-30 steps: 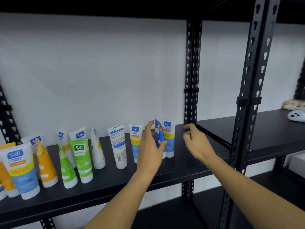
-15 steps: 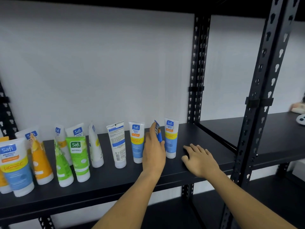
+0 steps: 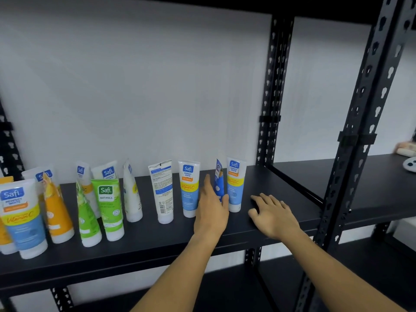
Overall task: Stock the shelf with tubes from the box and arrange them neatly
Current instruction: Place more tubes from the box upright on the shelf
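Several Safi tubes stand cap-down in a loose row on the black shelf (image 3: 281, 181). My left hand (image 3: 211, 212) holds the lower part of a dark blue tube (image 3: 218, 180), which stands edge-on, index finger on its left and thumb on its right. That tube sits between two blue-and-yellow tubes, one to its left (image 3: 188, 188) and one to its right (image 3: 235, 185). My right hand (image 3: 272, 213) lies flat on the bare shelf just right of the row, fingers spread, holding nothing. The box is out of view.
Further left stand a white tube showing its back label (image 3: 161, 190), a green tube (image 3: 108, 206) and an orange tube (image 3: 57, 212). Black perforated uprights (image 3: 271, 109) (image 3: 360, 131) bound the bay. A white object (image 3: 410, 164) lies on the neighbouring shelf.
My right hand came down from beside the tubes and now lies flat on the shelf. My left hand has slid lower on the dark blue tube, which stays between its neighbours.
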Demonstrator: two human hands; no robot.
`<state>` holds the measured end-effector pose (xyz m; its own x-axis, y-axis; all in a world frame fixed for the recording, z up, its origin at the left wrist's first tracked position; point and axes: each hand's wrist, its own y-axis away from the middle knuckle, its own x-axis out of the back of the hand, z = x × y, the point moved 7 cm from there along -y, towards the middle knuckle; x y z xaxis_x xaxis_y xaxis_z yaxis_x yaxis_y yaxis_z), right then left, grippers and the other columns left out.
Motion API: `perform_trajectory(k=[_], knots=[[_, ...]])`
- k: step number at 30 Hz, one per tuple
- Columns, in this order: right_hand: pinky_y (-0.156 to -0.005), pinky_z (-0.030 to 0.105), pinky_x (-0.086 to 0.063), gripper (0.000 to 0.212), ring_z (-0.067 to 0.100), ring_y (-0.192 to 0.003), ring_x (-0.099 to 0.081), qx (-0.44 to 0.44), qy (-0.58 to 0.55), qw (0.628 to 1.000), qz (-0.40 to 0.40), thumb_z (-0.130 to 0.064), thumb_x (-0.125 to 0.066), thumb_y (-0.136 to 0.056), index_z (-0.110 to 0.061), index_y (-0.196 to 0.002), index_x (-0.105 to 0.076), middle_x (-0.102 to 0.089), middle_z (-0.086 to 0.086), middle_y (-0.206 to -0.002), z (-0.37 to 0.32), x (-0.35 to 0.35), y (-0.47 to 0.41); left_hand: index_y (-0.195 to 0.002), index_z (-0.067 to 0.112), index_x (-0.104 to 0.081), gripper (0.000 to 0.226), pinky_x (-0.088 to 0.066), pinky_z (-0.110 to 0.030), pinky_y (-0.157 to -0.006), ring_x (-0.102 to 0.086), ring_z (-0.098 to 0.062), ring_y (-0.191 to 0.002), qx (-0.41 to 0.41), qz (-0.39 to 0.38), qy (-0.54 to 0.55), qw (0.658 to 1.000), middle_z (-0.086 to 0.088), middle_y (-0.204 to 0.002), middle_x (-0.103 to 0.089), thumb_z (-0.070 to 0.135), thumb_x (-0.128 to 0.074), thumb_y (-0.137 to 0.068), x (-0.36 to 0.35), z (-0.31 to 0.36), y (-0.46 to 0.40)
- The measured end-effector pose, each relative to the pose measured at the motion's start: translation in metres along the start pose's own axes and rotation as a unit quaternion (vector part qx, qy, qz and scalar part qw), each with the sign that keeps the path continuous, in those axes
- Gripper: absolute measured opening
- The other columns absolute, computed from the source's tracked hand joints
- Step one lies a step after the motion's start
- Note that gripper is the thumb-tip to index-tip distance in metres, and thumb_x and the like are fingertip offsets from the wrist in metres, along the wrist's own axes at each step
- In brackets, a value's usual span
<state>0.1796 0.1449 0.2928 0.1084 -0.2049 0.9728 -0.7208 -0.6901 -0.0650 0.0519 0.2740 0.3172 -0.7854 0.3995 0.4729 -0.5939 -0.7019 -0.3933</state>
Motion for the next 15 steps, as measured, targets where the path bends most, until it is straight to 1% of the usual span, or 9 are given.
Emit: perform_trajectory(k=[3,5,10,13,15], knots=[[-0.124,0.042,-0.005,0.059,0.020,-0.153,-0.004,-0.001,0.001,1.000,-0.005,-0.044,-0.023,-0.100,-0.030,-0.157,-0.017,-0.010,-0.001,-0.166,0.000,-0.001,0.001,-0.156,0.017,-0.004,0.075,-0.027,-0.040,-0.119,-0.018,-0.021,-0.149,0.009,-0.058,-0.070,0.996,-0.005,-0.163,-0.014,0.038,-0.048,-0.100,-0.004,-0.003,0.012],[-0.124,0.043,-0.004,0.059,0.020,-0.153,-0.003,-0.002,0.003,1.000,-0.008,-0.044,-0.022,-0.100,-0.030,-0.158,-0.016,-0.009,0.000,-0.166,0.000,0.000,0.002,-0.157,0.014,-0.003,0.075,-0.019,-0.037,-0.120,-0.009,-0.019,-0.151,0.011,-0.083,-0.115,0.990,-0.005,-0.165,-0.005,0.044,-0.043,-0.101,-0.003,-0.004,0.020],[-0.123,0.048,-0.002,0.059,0.022,-0.154,-0.001,-0.018,0.010,1.000,-0.014,-0.045,-0.017,-0.101,-0.032,-0.158,-0.012,-0.005,-0.001,-0.167,-0.002,-0.001,0.012,-0.156,0.009,0.001,0.077,-0.011,-0.035,-0.121,-0.002,-0.021,-0.151,0.014,-0.150,-0.206,0.967,-0.008,-0.164,0.003,0.051,-0.033,-0.101,0.001,-0.004,0.037],[-0.123,0.049,-0.001,0.060,0.025,-0.153,0.000,-0.017,0.018,1.000,-0.012,-0.048,-0.016,-0.101,-0.030,-0.159,-0.010,-0.004,0.001,-0.167,-0.006,-0.003,0.024,-0.156,0.006,-0.006,0.073,-0.008,-0.035,-0.122,-0.002,-0.023,-0.151,0.000,-0.196,-0.280,0.940,-0.011,-0.164,-0.004,0.052,-0.027,-0.103,0.004,-0.004,0.046],[-0.123,0.050,-0.001,0.060,0.027,-0.153,0.000,-0.008,0.023,1.000,-0.005,-0.050,-0.015,-0.102,-0.030,-0.159,-0.009,-0.004,0.002,-0.167,-0.009,-0.004,0.035,-0.155,0.005,-0.010,0.072,-0.007,-0.036,-0.123,-0.003,-0.024,-0.151,-0.024,-0.211,-0.331,0.920,-0.011,-0.164,-0.008,0.053,-0.022,-0.103,0.007,-0.005,0.054]])
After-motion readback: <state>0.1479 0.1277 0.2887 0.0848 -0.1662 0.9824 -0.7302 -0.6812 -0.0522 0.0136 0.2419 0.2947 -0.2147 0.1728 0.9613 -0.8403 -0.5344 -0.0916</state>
